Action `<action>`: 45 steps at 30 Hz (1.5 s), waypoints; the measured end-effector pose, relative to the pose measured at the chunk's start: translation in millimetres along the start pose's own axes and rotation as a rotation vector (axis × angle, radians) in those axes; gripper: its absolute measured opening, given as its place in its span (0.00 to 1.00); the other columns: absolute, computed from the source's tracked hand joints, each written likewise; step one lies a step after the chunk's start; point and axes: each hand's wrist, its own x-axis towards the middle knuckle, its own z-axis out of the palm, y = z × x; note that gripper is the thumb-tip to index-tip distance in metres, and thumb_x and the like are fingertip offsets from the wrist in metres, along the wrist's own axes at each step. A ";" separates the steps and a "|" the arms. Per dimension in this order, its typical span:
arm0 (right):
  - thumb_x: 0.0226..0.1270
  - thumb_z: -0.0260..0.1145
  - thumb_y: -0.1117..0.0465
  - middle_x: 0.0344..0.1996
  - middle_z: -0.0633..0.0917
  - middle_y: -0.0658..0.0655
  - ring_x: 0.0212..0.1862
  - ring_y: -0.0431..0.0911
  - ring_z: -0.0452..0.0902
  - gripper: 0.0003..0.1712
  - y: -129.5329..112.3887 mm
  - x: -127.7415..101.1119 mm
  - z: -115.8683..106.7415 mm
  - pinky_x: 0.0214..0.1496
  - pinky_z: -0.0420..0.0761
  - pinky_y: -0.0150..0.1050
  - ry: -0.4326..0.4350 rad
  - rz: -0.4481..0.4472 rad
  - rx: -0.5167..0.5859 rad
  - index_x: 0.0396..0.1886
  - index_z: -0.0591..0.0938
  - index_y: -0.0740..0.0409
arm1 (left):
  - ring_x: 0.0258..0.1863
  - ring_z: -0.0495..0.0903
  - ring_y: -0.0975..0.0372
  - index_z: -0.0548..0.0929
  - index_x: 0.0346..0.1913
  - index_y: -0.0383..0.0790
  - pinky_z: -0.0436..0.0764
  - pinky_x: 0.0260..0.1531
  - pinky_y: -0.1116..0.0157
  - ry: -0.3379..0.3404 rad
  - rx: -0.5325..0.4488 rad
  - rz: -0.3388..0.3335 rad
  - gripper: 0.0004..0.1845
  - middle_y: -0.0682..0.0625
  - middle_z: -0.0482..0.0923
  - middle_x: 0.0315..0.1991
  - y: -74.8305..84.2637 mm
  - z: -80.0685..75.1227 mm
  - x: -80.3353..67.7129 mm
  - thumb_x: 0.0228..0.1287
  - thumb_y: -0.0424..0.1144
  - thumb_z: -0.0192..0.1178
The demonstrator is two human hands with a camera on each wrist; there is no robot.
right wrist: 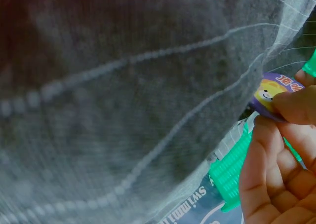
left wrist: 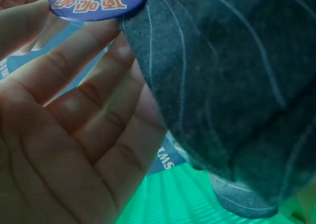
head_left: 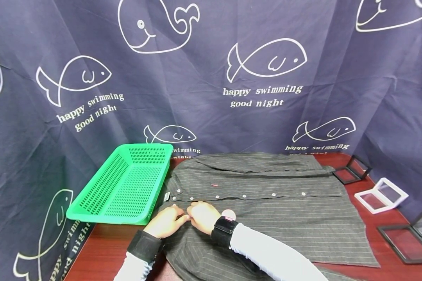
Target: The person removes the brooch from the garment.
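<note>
A dark grey pinstriped shirt (head_left: pixel 281 218) lies spread out, with white buttons along its front. At its left part, both hands meet over the cloth. A round purple button badge (left wrist: pixel 98 4) with a yellow cartoon figure sits at a fold of the shirt. My left hand (head_left: pixel 166 222) pinches the badge by its edge, its other fingers reaching to the cloth's edge. The right hand (head_left: pixel 204 217) grips the badge (right wrist: pixel 269 92) too, thumb across its front and index finger behind. The badge's back is hidden. Beside the right wristband shows a pink round disc (head_left: pixel 228 214) on the shirt.
A green plastic basket (head_left: pixel 151 203) stands left of the shirt. Along the right side of the reddish table (head_left: pixel 102 249) sit a small black hinged frame (head_left: pixel 348 175), a white one (head_left: pixel 374 199) and a larger black one (head_left: pixel 401 242). A printed dark blue curtain (head_left: pixel 211 117) hangs behind.
</note>
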 end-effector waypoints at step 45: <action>0.49 0.75 0.56 0.24 0.79 0.43 0.28 0.38 0.74 0.05 6.4 -11.4 -6.5 0.32 0.73 0.30 -0.279 -0.047 0.125 0.21 0.86 0.47 | 0.26 0.74 0.65 0.85 0.35 0.42 0.73 0.26 0.67 -0.006 0.152 0.064 0.13 0.55 0.75 0.29 12.2 10.7 -12.1 0.52 0.47 0.71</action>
